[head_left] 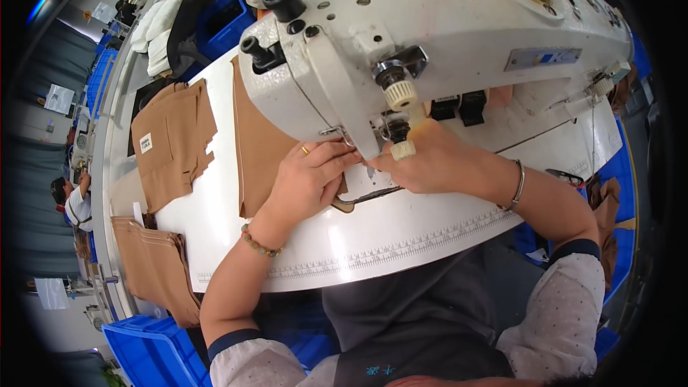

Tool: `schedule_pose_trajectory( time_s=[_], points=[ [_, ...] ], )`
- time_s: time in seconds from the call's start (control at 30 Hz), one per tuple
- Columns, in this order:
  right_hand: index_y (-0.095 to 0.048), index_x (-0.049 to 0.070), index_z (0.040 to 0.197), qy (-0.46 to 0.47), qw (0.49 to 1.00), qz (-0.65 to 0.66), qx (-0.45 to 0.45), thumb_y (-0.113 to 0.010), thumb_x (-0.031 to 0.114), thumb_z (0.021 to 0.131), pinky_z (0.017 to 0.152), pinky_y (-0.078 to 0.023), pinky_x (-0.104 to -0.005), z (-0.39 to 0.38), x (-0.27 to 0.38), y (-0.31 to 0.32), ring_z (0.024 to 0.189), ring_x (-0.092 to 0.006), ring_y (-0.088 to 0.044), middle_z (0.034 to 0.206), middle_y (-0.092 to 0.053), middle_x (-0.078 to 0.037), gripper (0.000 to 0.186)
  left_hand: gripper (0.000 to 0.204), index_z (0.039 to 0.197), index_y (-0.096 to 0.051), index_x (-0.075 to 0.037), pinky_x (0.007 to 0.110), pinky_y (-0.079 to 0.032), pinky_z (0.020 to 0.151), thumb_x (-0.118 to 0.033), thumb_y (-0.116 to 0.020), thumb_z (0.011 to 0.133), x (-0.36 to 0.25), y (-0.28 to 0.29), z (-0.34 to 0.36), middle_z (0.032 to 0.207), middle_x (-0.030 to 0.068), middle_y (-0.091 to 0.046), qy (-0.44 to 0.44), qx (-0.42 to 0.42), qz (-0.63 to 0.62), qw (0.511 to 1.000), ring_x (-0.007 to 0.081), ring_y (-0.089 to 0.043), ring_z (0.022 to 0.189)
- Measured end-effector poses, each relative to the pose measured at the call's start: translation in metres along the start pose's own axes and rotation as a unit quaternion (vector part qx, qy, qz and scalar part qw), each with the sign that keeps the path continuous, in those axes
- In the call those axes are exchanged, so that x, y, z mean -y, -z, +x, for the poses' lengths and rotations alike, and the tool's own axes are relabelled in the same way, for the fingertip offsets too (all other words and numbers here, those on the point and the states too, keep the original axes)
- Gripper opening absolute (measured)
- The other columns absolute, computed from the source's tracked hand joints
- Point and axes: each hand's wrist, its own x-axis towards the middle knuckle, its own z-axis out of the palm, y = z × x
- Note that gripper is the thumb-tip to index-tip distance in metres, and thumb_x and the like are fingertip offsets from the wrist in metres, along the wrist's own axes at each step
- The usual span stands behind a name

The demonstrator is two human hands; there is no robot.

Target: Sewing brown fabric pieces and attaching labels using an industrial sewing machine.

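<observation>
At your far left, a co-worker in a white top and dark cap [77, 204] is sitting in the background, and a blue crate [99, 84] is standing above, its contents too small to tell. Nearer you, a stack of brown cloth [149, 258] is hanging over the table's edge, and a blue bin [154, 351] is standing below it, showing blue plastic inside. On the white table [401, 233], brown pieces with a white label [172, 147] are lying near that stack. Beyond them a second blue bin [222, 25] is standing, its inside too shadowed to read. A long brown panel [252, 150] is lying partly under the sewing machine [430, 36]. Your left hand [309, 178] is bending its fingers at the needle area, a bit of brown cloth [342, 186] showing just beside it; you are facing your right hand [423, 161] toward it, curled, its fingers partly hidden behind the machine's knobs. Whether either is gripping cloth, you cannot tell from here. At your far right, a large blue container [625, 172] is holding crumpled brown cloth [608, 211].
</observation>
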Motion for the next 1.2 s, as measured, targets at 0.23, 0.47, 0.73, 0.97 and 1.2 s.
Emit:
schedule_pose_trajectory(
  time_s=[0.23,0.47,0.73,0.97,1.2],
  points=[
    [-0.064,0.003,0.067,-0.035,0.999,-0.006,-0.038,-0.069,0.011,0.074,0.058,-0.055,-0.0418,0.000,-0.006,-0.006,0.058,-0.0308,-0.067,0.062,-0.063,-0.014,0.011,0.029,0.101,-0.077,-0.011,0.041,-0.056,0.073,-0.001,-0.069,0.075,0.019,-0.004,0.004,0.091,0.0071,-0.074,0.082,0.024,0.011,0.996,0.0294,-0.070,0.079],
    [-0.066,0.003,0.065,-0.026,0.999,-0.035,-0.028,-0.069,0.012,0.075,0.058,-0.055,-0.0413,-0.003,-0.006,-0.013,0.058,-0.0302,-0.067,0.061,-0.061,-0.013,0.013,0.026,0.099,-0.078,-0.009,0.042,-0.056,0.067,-0.003,-0.069,0.075,0.025,-0.006,0.005,0.077,0.0104,-0.071,0.109,0.009,0.035,0.993,0.0329,-0.069,0.070],
    [-0.068,0.006,0.080,0.002,0.998,-0.067,0.002,-0.067,0.014,0.079,0.056,-0.054,-0.0394,-0.007,0.010,0.004,0.062,-0.0267,-0.068,0.079,-0.067,-0.010,0.008,0.024,0.101,-0.077,-0.009,0.047,-0.054,0.083,-0.005,-0.070,0.079,0.030,0.020,0.004,0.094,0.0124,-0.073,0.171,0.006,0.033,0.985,0.0355,-0.067,0.095],
    [-0.068,0.011,0.120,0.124,0.991,0.044,-0.005,-0.071,0.026,0.085,0.058,-0.054,-0.0296,-0.005,0.026,-0.014,0.070,-0.0149,-0.067,0.131,-0.066,-0.005,0.039,0.036,0.117,-0.073,-0.011,0.040,-0.058,0.068,-0.035,-0.073,0.089,-0.023,0.033,-0.011,0.106,0.0094,-0.070,0.272,0.073,0.250,0.926,0.0309,-0.069,0.094],
    [-0.062,0.003,0.123,0.147,0.986,0.045,0.064,-0.072,0.042,0.086,0.056,-0.054,-0.0340,-0.011,0.028,0.001,0.068,-0.0198,-0.067,0.095,-0.061,-0.003,0.054,0.040,0.108,-0.072,-0.011,0.037,-0.055,0.059,-0.043,-0.075,0.085,-0.069,0.042,0.003,0.091,0.0067,-0.068,0.283,0.189,0.328,0.881,0.0237,-0.070,0.084]
  ],
)
